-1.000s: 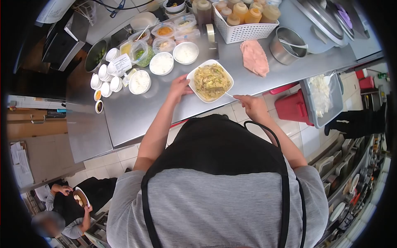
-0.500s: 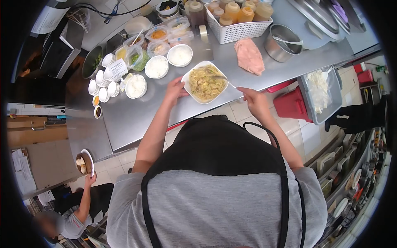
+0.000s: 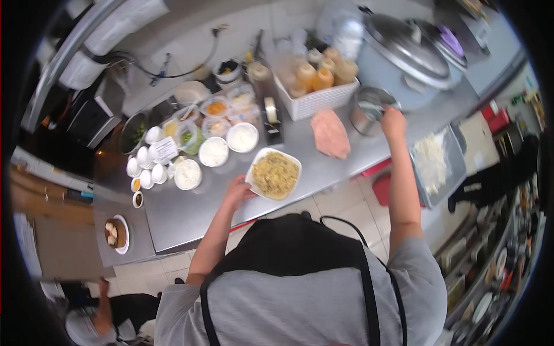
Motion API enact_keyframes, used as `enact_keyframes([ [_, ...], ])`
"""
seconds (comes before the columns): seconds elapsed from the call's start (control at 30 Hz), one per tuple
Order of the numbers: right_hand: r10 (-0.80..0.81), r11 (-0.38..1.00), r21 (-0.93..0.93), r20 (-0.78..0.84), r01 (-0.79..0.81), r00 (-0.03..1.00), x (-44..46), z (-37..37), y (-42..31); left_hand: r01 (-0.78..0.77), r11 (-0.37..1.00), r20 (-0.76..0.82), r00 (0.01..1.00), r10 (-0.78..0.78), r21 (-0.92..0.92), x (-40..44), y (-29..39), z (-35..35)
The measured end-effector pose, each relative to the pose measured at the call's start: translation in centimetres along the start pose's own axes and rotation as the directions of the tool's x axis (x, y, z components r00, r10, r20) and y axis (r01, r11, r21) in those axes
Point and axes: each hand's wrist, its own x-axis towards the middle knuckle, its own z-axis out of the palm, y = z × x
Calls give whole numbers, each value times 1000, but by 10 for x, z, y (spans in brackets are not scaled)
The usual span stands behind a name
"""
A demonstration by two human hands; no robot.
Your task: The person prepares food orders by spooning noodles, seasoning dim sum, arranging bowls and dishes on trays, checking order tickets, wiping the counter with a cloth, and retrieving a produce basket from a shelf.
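Note:
A white square bowl (image 3: pixel 249 176) of fried rice (image 3: pixel 276 175) stands near the counter's front edge. My left hand (image 3: pixel 239 192) grips its left rim, thumb at the edge and fingers against its side. Out to the right, my right hand (image 3: pixel 394 122) is closed at the rim of a steel pot (image 3: pixel 365 118), around the handle of a spoon (image 3: pixel 374 106) whose lower end is in the pot. Motion blur hides the fingers' detail. Between the bowl and the pot lies a pink cloth (image 3: pixel 330 135).
Bowls of white rice (image 3: pixel 214 151), small white cups (image 3: pixel 144 155) and tubs line the left. A white basket (image 3: pixel 317 99) holds sauce bottles. A bamboo steamer on a white plate (image 3: pixel 123 242) sits far left, with a co-worker (image 3: pixel 95 317) below. A grey bin (image 3: pixel 456 167) stands right.
My right hand has moved from the fried rice bowl to the steel pot, and the spoon has left the bowl. The co-worker has let go of the steamer plate, now on the counter.

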Motion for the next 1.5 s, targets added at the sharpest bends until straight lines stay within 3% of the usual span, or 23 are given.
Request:
enact_keyframes([
  [0.1,-25,991,-125,113,40,993,38,43,19,89,995,80,993,-84,-52,1,7,-4],
  [0.2,-360,932,-97,-333,348,871,32,46,-3,54,995,93,995,-47,-79,3,5,-9],
  [0.27,-493,844,107,-233,526,838,8,38,-37,40,997,145,989,-30,-64,-2,9,-5],
  [0.33,-647,737,389,169,552,744,-14,67,-54,29,994,138,990,-13,-108,0,4,-8],
  [0.4,-697,687,259,-33,679,717,-61,80,-71,46,988,135,990,-26,-148,-5,3,-5],
  [0.47,-580,804,263,154,533,800,-101,110,-72,35,984,128,992,-13,-174,-9,3,-1],
  [0.53,-552,684,543,-53,488,832,-122,129,-74,20,978,109,994,3,-206,-12,4,2],
  [0.6,-637,557,697,10,451,771,-159,126,-76,12,972,156,987,25,-234,-18,4,5],
  [0.7,-689,535,788,201,303,696,-191,100,-75,-33,963,197,976,88,-268,-41,30,23],
  [0.73,-556,320,927,350,-194,754,-192,102,-69,-43,958,180,979,97,-282,-46,37,29],
  [0.77,-463,-16,782,547,-624,697,-192,106,-66,-49,961,214,971,110,-272,-51,43,34],
  [0.8,-478,-8,780,547,-626,687,-186,89,-75,-57,964,249,961,123,-258,-55,47,39],
  [0.87,-548,-526,431,487,-733,680,-170,35,-110,-46,978,282,954,104,-206,-57,53,52],
  [0.9,-563,-516,427,484,-742,670,-167,30,-126,-32,989,326,942,77,-142,-55,54,58],
  [0.97,-485,-589,529,374,-611,791,-163,24,-148,-29,984,335,938,88,-176,-49,51,75],
  [1.0,-629,-518,398,423,-757,652,-173,36,-141,-20,980,359,929,90,-196,-46,49,81],
  [1.03,-643,-510,391,419,-766,641,-175,49,-144,-25,979,343,935,95,-202,-43,49,87],
  [1.07,-636,-392,643,326,-658,699,-177,51,-152,-5,968,345,934,94,-250,-38,50,92],
  [1.13,-653,-259,836,217,-483,726,-180,59,-156,13,954,338,936,93,-300,-30,49,101],
  [1.33,-471,201,863,500,-464,726,-190,73,-98,54,897,217,975,47,-439,22,13,119],
  [1.37,-348,-110,562,750,-820,562,-184,60,-88,30,911,181,982,49,-411,27,8,122],
  [1.4,-317,-446,118,906,-887,280,-181,50,-83,7,926,146,988,52,-379,32,4,123],
  [1.5,-406,-307,268,831,-913,380,-173,68,-36,77,931,151,988,-24,-358,50,-3,121],
])
